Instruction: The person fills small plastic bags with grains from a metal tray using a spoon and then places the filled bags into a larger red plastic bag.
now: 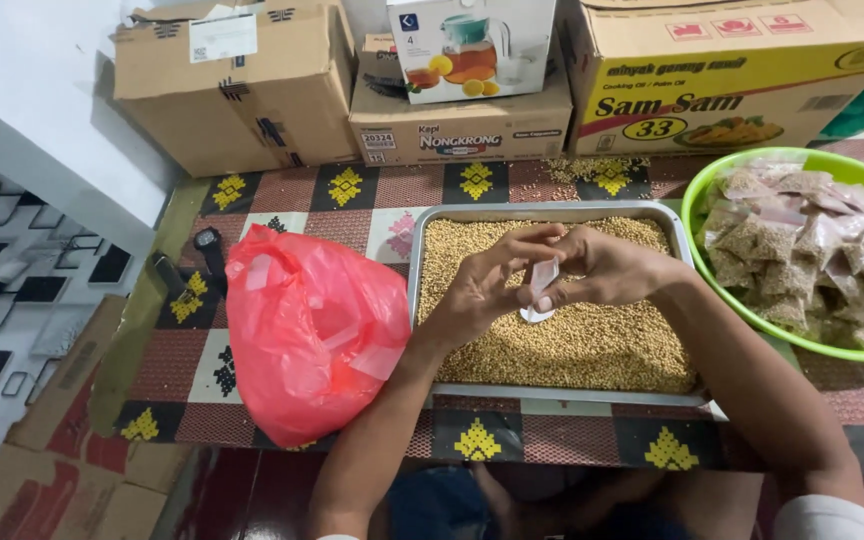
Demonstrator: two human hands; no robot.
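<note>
**Two hands meet over a tray of seeds**

Two hands work above the middle of a low patterned table [352, 190], and everything they need lies within arm's reach. Farthest over at nine o'clock slumps a red plastic bag [312, 330], bulging and loosely open at the top, just beside the tray so a hand can dip into it without stretching. At the centre sits a shallow metal tray [552, 212] filled edge to edge with small tan seeds [572, 350]; I judge the flat spread keeps them easy to scoop.

Over the seeds, the left hand [477, 290] has its fingers curled in, thumb and fingertips pinching the near edge of a small clear plastic pouch [542, 280]. The right hand [607, 268] closes on the pouch's other edge, fingers bent and pressed together, so the pouch hangs upright between both hands above the tray, where spilled seed would fall back in.

At three o'clock a green bowl [697, 200] holds many filled, sealed packets [802, 250]. Cardboard boxes [232, 85] line the twelve o'clock edge.
</note>
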